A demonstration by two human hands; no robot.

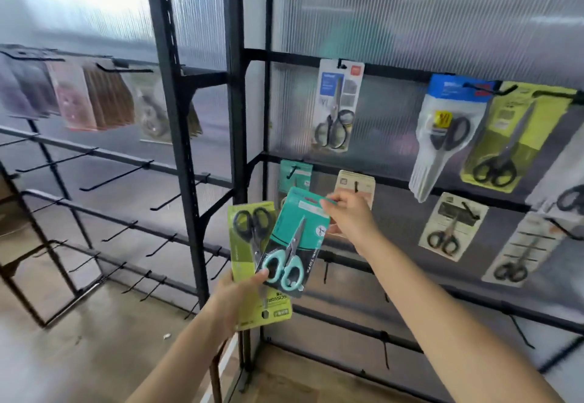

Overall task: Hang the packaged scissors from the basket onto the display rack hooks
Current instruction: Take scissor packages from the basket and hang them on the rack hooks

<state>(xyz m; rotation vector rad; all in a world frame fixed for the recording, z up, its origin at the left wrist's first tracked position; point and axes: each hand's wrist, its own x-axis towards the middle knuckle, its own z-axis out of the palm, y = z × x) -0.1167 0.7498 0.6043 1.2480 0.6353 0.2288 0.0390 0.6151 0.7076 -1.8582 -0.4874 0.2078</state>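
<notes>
My left hand (238, 297) grips a yellow-green pack of black-handled scissors (249, 276), held upside down, with its thumb on the lower end of a teal pack of mint-handled scissors (294, 238). My right hand (349, 216) pinches the top edge of that teal pack, which tilts across the yellow-green one. Just behind it a matching teal pack (295, 175) hangs on a hook of the display rack (316, 162). A beige pack (355, 184) hangs beside it. The basket is out of view.
More scissor packs hang on the right panel: a white-blue one (336, 105), a blue-topped one (442, 137), a yellow one (512, 137), lower beige ones (452, 225). The left rack (177, 169) has several bare hooks (117, 178) and blurred packs (94, 96) on its top rail.
</notes>
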